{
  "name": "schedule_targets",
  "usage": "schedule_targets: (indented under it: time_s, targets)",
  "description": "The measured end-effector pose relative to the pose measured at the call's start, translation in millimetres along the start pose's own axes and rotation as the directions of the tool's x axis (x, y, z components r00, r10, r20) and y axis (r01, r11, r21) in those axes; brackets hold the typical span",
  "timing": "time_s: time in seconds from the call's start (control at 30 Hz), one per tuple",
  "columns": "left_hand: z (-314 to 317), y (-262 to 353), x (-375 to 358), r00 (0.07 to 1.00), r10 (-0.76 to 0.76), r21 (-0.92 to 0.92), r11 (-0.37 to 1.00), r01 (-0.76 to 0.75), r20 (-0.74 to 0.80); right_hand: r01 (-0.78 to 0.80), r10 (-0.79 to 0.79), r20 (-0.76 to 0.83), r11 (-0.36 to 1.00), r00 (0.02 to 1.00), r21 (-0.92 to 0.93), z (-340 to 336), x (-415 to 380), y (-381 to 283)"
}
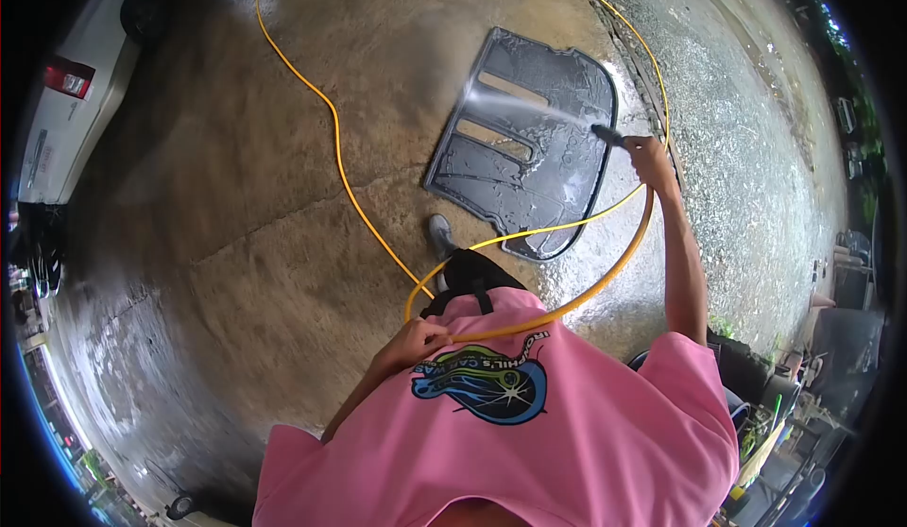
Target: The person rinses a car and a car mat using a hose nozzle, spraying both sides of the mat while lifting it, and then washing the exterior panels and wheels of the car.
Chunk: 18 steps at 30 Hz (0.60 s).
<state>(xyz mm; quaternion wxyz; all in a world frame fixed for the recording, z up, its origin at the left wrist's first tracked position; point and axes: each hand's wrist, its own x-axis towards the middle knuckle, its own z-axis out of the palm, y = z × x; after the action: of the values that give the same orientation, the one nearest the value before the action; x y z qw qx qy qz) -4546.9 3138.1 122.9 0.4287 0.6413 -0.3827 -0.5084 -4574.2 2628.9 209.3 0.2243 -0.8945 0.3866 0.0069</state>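
Observation:
My right hand (649, 162) is closed around a dark spray nozzle (607, 134) at the end of a yellow hose (606, 280). A white jet of water leaves the nozzle toward the left, across a black car floor mat (559, 83). The mat lies flat on wet concrete, with two slots through it and suds or water on its surface. Close to my waist, my left hand (416, 341) grips the same hose, its fingers wrapped round it. Part of the hose loops over the mat's near edge.
More yellow hose (337, 140) snakes over the concrete floor (255, 178). A white vehicle (80, 83) stands at the far left. Gravel (727, 187) borders the concrete on the right. My shoe (440, 233) is beside the mat. Cluttered items stand at the lower right.

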Motion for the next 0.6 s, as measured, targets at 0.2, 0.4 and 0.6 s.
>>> schedule_targets:
  time_s: [0.2,0.4,0.6]
  targets:
    - [-63,-6,41,1.0,-0.003,0.04,0.999,0.004,-0.011,-0.01,0.01,0.037,1.0,0.999,-0.008,1,44,-2]
    - [-133,-19,88,0.973,0.032,-0.016,0.999,-0.029,0.227,-0.172,0.174,-0.026,0.982,0.984,0.082,0,59,-9]
    - [-156,-40,177,0.892,0.092,-0.182,0.983,-0.011,0.443,-0.469,0.469,-0.145,0.883,0.871,0.037,3,-6,26]
